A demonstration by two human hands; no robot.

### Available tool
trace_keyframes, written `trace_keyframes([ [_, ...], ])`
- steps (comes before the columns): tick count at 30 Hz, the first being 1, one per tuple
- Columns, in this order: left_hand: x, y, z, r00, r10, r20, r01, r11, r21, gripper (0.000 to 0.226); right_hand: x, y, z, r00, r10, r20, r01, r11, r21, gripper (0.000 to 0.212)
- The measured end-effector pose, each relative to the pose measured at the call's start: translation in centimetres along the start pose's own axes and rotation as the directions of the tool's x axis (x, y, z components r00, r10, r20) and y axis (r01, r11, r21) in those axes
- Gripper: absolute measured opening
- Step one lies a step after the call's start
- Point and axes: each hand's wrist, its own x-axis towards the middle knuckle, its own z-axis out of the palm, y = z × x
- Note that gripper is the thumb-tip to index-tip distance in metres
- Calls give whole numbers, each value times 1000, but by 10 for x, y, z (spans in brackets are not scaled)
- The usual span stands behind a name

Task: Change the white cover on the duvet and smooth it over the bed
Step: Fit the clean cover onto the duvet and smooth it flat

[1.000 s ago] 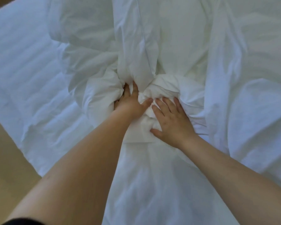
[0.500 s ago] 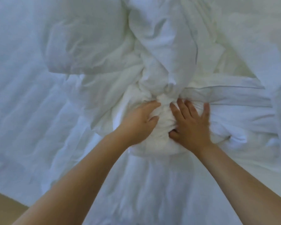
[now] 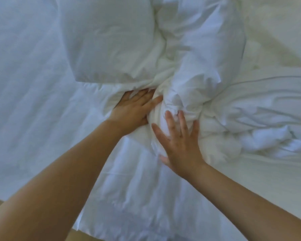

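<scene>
Cloth of the white cover (image 3: 189, 94) lay bunched in a knot near the middle of the bed (image 3: 28, 87), with puffy folds on its far side. The left hand (image 3: 134, 110) pressed the left flank of the knot with stretched fingers, some tips hidden under a fold. The right hand (image 3: 179, 141) lay flat on the near side, fingers spread, gripping nothing.

left hand (image 3: 135, 108): palm down, fingers straight and close together | right hand (image 3: 179, 143): palm down, fingers straight, spread apart | hands just beside each other
</scene>
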Motion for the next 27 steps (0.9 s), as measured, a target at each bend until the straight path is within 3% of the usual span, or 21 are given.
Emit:
trace_keyframes([
  [2, -3, 1, -2, 991, -9, -137, -3, 996, -89, 60, 23, 11, 1, 994, -89, -61, 84, 993, -84, 59],
  [4, -17, -5, -1, 901, -11, -433, -53, 989, -135, 49, 52, 36, -3, 976, -175, -128, 158, 978, -135, 30],
  [5, -25, -13, 2, 829, -72, -555, -19, 988, -156, 48, 67, 50, -7, 975, -168, -148, 145, 978, -151, 29],
  [7, -36, -27, 8, 720, -391, -573, 199, 908, -369, 60, 89, 71, -14, 984, -87, -155, 66, 988, -138, 30],
  [8, -36, -30, 5, 648, -607, -460, 318, 765, -561, 75, 97, 76, -14, 989, -36, -142, 20, 994, -111, 32],
  [9, -31, -29, 2, 548, -791, -272, 389, 529, -754, 92, 102, 78, -12, 996, 27, -87, -33, 997, -76, 33],
  [10, -21, -26, -5, 454, -890, -36, 379, 229, -897, 107, 106, 75, -7, 996, 82, -37, -84, 996, -38, 34],
  [11, -8, -22, -12, 420, -893, 162, 300, -31, -953, 118, 107, 67, -4, 991, 130, -16, -130, 991, -6, 34],
  [12, 4, -18, -19, 459, -854, 244, 191, -174, -966, 118, 106, 56, -3, 984, 177, -21, -176, 984, 21, 34],
  [13, 18, -13, -27, 530, -819, 221, 116, -188, -975, 102, 102, 43, -2, 976, 217, -38, -214, 975, 58, 34],
  [14, 32, -6, -37, 605, -785, 137, 102, -95, -990, 77, 97, 31, -2, 964, 255, -72, -246, 962, 115, 38],
  [15, 44, 3, -49, 670, -741, 52, 133, 51, -990, 53, 91, 23, -3, 942, 304, -139, -276, 942, 191, 43],
  [17, 68, 18, -71, 782, -617, -80, 144, 305, -941, 27, 74, 17, -5, 863, 409, -295, -291, 881, 372, 66],
  [19, 89, 23, -86, 851, -518, -87, 163, 419, -893, 33, 59, 13, -6, 853, 383, -354, -228, 884, 409, 87],
  [21, 102, 21, -95, 887, -455, -71, 210, 537, -817, 46, 62, 13, -4, 904, 202, -377, -134, 971, 198, 95],
  [23, 99, 11, -94, 933, -358, -22, 193, 552, -812, 47, 78, 22, -3, 951, 123, -282, -119, 992, 31, 101],
  [25, 82, -5, -87, 961, -270, 52, 164, 411, -897, 51, 94, 36, -2, 980, 135, -147, -139, 990, -15, 97],
  [27, 64, -26, -66, 930, -365, 41, 141, 253, -957, 47, 101, 48, 0, 989, 147, -25, -147, 989, 12, 92],
])
